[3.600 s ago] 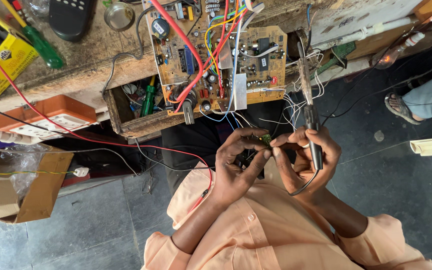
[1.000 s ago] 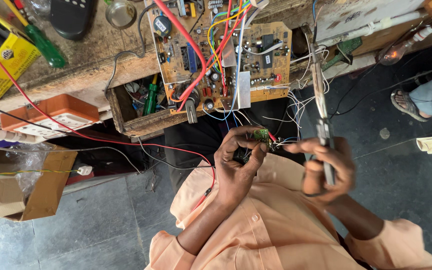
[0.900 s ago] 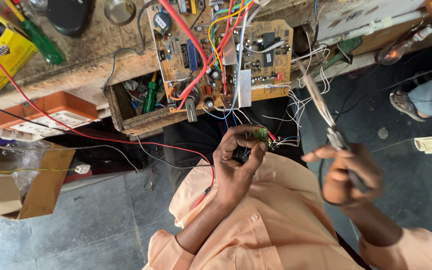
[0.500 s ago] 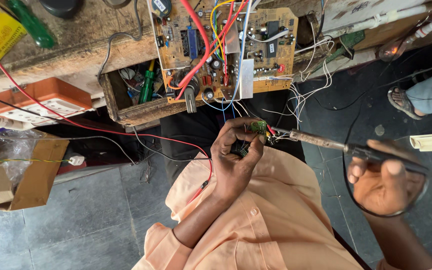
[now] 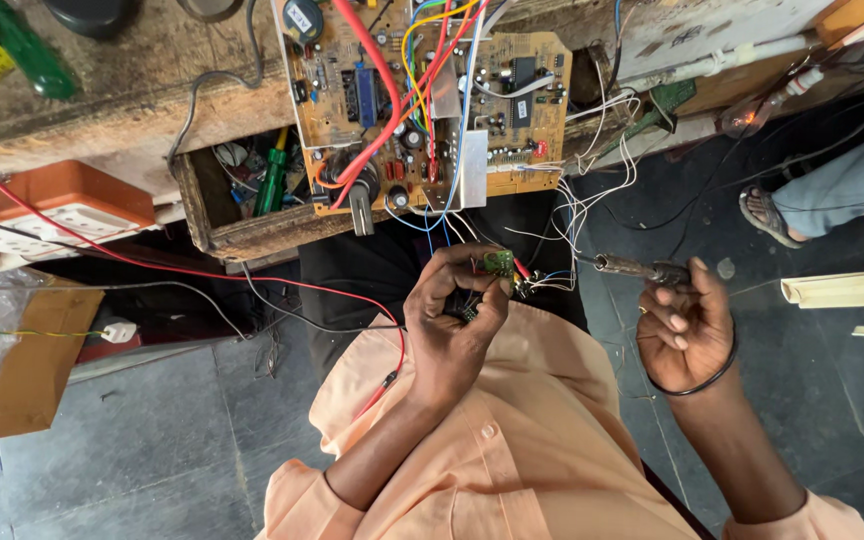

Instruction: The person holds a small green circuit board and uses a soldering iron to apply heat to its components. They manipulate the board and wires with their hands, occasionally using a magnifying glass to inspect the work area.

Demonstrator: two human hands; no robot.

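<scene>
My left hand (image 5: pixel 452 325) pinches a small green circuit board (image 5: pixel 498 263) with thin wires trailing off it. My right hand (image 5: pixel 687 325) grips a soldering iron (image 5: pixel 632 268) by its handle, the metal tip pointing left and ending just right of the small board. A black cord loops under my right wrist. Both hands hover over my lap, below a large tan circuit board (image 5: pixel 432 105) with red, blue and yellow wires that lies on the wooden bench edge.
A wooden drawer (image 5: pixel 252 200) with a green screwdriver hangs open under the bench. An orange-and-white power strip (image 5: pixel 47 205) sits at left, a cardboard box (image 5: pixel 22 370) below it. Another person's sandalled foot (image 5: pixel 777 215) is at right, by white conduit strips (image 5: pixel 847 290).
My right hand swung out to the right with the soldering iron, then turned it level and brought the tip back toward the small board. My left hand stayed put.
</scene>
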